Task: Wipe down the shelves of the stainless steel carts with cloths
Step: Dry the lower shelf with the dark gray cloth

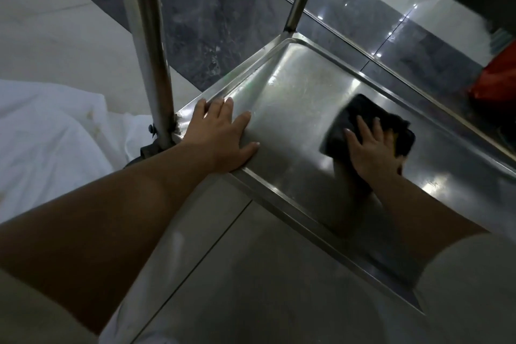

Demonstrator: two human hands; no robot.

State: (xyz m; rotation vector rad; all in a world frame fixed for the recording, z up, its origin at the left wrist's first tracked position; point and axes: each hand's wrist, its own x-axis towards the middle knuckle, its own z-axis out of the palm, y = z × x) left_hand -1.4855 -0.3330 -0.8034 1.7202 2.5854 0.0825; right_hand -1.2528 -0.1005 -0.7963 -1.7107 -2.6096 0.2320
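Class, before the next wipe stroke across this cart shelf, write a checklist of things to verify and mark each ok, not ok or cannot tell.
1. Dark cloth flat on the shelf: ok.
2. Right hand pressing the cloth, fingers spread: ok.
3. Left hand bracing the shelf's near corner: ok.
4. Path toward the far corner free of objects: ok.
5. Cloth damp: cannot tell.
6. Cart wheels locked: cannot tell.
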